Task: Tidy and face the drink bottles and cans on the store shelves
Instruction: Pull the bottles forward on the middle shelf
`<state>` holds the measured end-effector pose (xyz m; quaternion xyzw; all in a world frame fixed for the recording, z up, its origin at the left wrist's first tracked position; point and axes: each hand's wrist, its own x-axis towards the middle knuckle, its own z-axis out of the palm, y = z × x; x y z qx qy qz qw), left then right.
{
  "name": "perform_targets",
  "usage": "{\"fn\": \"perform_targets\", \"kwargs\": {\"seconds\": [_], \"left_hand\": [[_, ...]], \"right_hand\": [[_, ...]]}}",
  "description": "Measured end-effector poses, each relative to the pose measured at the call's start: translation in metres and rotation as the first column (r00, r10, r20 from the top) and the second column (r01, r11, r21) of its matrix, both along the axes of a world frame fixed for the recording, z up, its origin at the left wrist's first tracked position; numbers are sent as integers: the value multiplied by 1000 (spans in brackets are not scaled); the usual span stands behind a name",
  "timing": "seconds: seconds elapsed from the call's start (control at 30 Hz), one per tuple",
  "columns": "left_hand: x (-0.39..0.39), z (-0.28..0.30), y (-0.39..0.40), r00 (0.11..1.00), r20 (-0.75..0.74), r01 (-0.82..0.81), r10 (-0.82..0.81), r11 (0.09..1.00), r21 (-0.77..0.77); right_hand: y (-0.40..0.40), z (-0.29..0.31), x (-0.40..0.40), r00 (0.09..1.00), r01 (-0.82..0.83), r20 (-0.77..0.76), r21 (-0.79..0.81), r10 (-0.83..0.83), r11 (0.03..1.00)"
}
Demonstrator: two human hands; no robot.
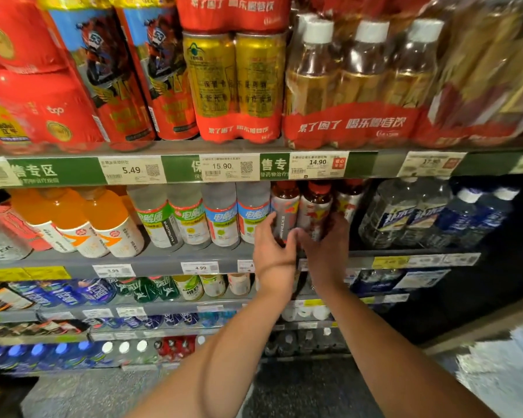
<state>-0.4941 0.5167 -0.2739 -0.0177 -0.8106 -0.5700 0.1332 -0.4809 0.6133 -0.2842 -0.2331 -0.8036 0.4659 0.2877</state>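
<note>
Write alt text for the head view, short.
Two bare hands reach to a grey store shelf: the left hand and right hand each grip a silver-labelled, red-capped drink bottle. Orange juice bottles stand further left, gold cans above.

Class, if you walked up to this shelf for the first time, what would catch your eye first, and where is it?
Two hands, left hand and right hand, meet at mid-shelf, gripping the red-capped bottles. Above them, red multipacks crowd the top shelf. To the left, orange bottles glow on the middle shelf.
</note>
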Motion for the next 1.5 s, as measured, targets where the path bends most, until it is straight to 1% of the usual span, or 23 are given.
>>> {"fn": "perform_targets", "kwargs": {"seconds": [0.07,0.13,0.2,0.27,0.3,0.4,0.5,0.57,0.63,0.73,0.8,1.0,1.07,1.13,1.17,1.2,1.27,1.37,1.5], "left_hand": [[1,1,10,998,6,-60,60,998,0],[3,2,18,995,15,-99,99,995,-2],[4,2,25,990,14,-141,141,990,-7],[4,3,33,982,12,-186,186,982,30],[4,2,37,979,14,-205,205,978,47],[2,-3,48,965,0,-263,263,964,40],[-2,-5,54,946,-1,-323,323,946,26],[-3,-4,56,935,-24,-353,353,936,-6],[-3,-3,57,931,-54,-364,361,930,-50],[-2,-4,58,931,-75,-365,359,926,-95],[0,-5,58,931,-81,-363,356,925,-108],[1,-5,55,937,-95,-346,336,930,-125],[1,-6,54,939,-104,-339,328,933,-119],[1,-6,54,940,-109,-334,323,936,-109],[1,-6,55,941,-110,-332,321,938,-104],[0,-6,55,942,-108,-328,318,940,-96],[-1,-5,55,945,-84,-321,315,944,-78],[-4,-4,52,949,-69,-314,309,946,-82],[-3,-7,46,953,-107,-297,285,947,-124]], "right_hand": [[0,1,-3,1000,29,-4,9,-29,1000],[5,-2,-4,999,25,-36,-13,-25,1000],[11,-5,-5,998,34,-60,35,-32,999],[17,-8,-6,997,53,-68,114,-46,992],[18,-7,-4,996,51,-72,113,-43,992],[24,-3,0,999,5,-49,81,-1,997],[32,-4,2,998,-59,-10,138,61,989],[35,-4,5,996,-89,-13,164,93,982],[37,-4,6,992,-115,-34,172,123,978],[38,-4,6,988,-149,-14,174,154,973],[36,-2,5,987,-160,-5,154,163,975],[43,5,5,985,-169,-1,180,172,969],[49,4,10,988,-145,-35,142,152,979],[58,1,15,987,-91,-124,82,101,992],[61,0,17,987,-65,-145,46,71,997],[64,-2,17,989,-60,-138,7,60,998],[64,-2,16,993,-104,-69,-56,101,993],[65,1,6,989,-150,-1,-66,151,986],[76,-2,-4,983,-167,64,-110,174,980]]}}
